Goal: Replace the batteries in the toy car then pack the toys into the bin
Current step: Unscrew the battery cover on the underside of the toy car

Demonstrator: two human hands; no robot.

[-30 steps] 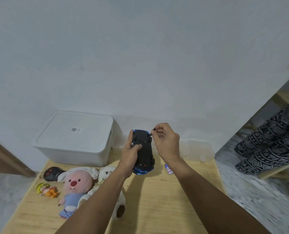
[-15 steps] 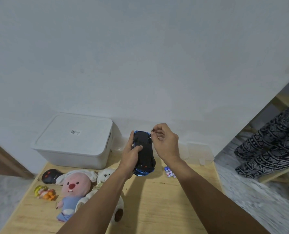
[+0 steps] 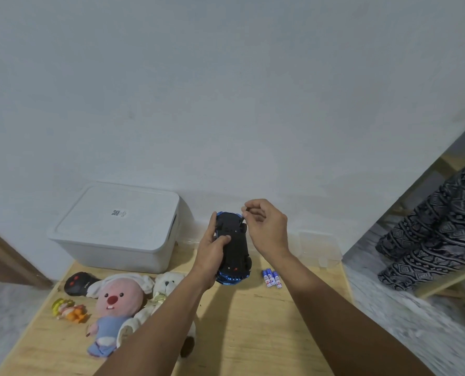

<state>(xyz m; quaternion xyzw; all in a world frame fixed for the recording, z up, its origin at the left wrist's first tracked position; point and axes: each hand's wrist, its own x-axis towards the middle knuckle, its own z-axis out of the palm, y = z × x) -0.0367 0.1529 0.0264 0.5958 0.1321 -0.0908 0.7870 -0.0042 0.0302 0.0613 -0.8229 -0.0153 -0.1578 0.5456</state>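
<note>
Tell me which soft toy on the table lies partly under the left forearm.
The white bear. The left forearm crosses over its body, leaving its head showing. The pink plush beside it, in blue clothes, lies fully uncovered.

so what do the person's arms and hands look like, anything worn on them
Both arms are bare up to the frame edge: no sleeves in view. The left hand and right hand wear no gloves, and no watch, bracelet or ring can be seen.
</note>
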